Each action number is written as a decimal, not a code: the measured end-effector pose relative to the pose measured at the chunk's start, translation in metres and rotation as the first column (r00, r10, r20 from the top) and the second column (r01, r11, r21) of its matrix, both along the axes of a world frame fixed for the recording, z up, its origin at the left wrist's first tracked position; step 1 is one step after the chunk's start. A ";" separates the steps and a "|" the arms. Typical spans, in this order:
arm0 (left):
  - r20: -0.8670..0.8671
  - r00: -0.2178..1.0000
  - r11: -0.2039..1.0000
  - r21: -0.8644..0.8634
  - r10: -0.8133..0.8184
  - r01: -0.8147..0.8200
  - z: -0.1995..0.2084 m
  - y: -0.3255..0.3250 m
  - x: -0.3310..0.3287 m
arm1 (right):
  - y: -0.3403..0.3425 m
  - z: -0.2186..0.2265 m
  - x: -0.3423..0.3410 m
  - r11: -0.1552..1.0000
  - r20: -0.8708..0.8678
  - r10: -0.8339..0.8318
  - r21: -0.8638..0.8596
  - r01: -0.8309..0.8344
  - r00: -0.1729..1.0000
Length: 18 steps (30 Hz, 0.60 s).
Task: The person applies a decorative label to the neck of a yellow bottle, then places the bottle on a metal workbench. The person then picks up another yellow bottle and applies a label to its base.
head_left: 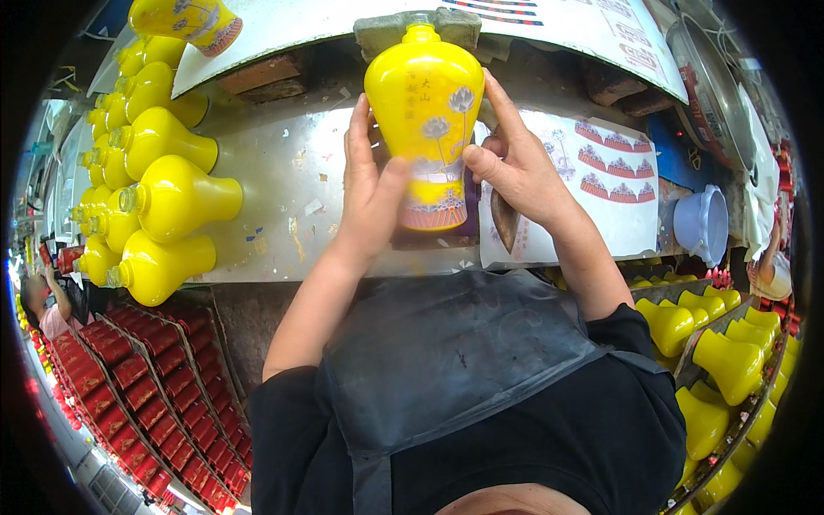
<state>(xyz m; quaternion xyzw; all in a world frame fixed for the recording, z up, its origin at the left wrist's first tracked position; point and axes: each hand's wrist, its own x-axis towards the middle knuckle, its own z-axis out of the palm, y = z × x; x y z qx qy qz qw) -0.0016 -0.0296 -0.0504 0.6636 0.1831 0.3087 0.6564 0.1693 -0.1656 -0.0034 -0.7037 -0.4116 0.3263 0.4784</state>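
Observation:
Between my two hands is a glossy yellow bottle (424, 94) with grey lotus flowers and a patterned band around its base. Its neck points away from me and rests by a grey block (369, 36). My left hand (373, 184) closes on the lower left side, its thumb slightly blurred. My right hand (519, 163) grips the right side, thumb pressed near the flower stems. Under my right hand lies a dark pointed blade-like tool (505, 225), partly hidden. Beside it is a white decal sheet (614, 225) with curved patterned bands.
Several plain yellow bottles (176, 197) lie at the left of the metal table (279, 193). A decorated bottle (193, 24) is at the far left. A white board (566, 39) spans the back. At right stand a pale blue bucket (700, 225) and racks of yellow bottles (730, 365); red racks (146, 386) are lower left.

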 end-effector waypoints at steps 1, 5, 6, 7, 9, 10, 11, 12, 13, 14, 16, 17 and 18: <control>0.004 1.000 1.000 0.000 -0.008 0.008 0.001 0.000 0.000 | 0.000 -0.001 0.000 1.000 0.004 0.000 -0.002 0.000 1.000; 0.022 1.000 0.999 -0.051 -0.018 0.019 0.005 -0.002 0.000 | 0.001 -0.005 -0.002 1.000 0.084 -0.008 0.014 0.007 0.996; 0.014 1.000 0.998 -0.056 -0.019 0.020 0.006 -0.003 0.000 | 0.001 -0.005 -0.003 1.000 0.097 -0.011 0.017 0.009 0.995; 0.007 1.000 0.998 -0.061 -0.020 0.020 0.006 -0.003 -0.001 | 0.001 -0.004 -0.004 1.000 0.124 -0.018 0.023 0.015 0.992; -0.009 1.000 1.000 -0.026 -0.001 0.001 0.008 -0.002 -0.001 | 0.001 -0.002 -0.003 1.000 0.099 -0.016 0.017 0.014 0.995; -0.016 1.000 1.000 0.012 0.018 -0.018 0.009 -0.001 -0.001 | 0.001 0.001 -0.002 1.000 0.103 -0.014 0.008 0.014 0.995; -0.021 0.999 0.998 0.051 0.037 -0.036 0.011 0.002 0.001 | 0.002 0.003 0.000 0.999 0.056 -0.033 0.009 0.032 0.998; -0.009 0.999 0.992 0.118 0.048 -0.047 0.013 0.007 0.003 | 0.002 0.006 0.002 0.999 0.014 -0.046 -0.002 0.046 0.999; 0.003 0.998 0.981 0.183 0.059 -0.058 0.016 0.014 0.006 | 0.003 0.009 0.004 0.998 -0.030 -0.061 -0.023 0.061 0.998; 0.011 0.998 0.971 0.228 0.069 -0.070 0.020 0.019 0.010 | 0.004 0.012 0.006 0.998 -0.027 -0.062 -0.008 0.061 0.998; 0.040 0.992 0.925 0.360 0.118 -0.124 0.028 0.030 0.021 | 0.008 0.015 0.007 0.997 -0.022 -0.078 -0.007 0.078 0.997; 0.027 0.993 0.904 0.412 0.114 -0.114 0.033 0.036 0.025 | 0.011 0.016 0.007 0.996 -0.009 -0.081 0.034 0.081 0.997; 0.013 0.994 0.880 0.463 0.110 -0.104 0.039 0.042 0.030 | 0.014 0.016 0.005 0.993 0.005 -0.097 0.064 0.097 0.995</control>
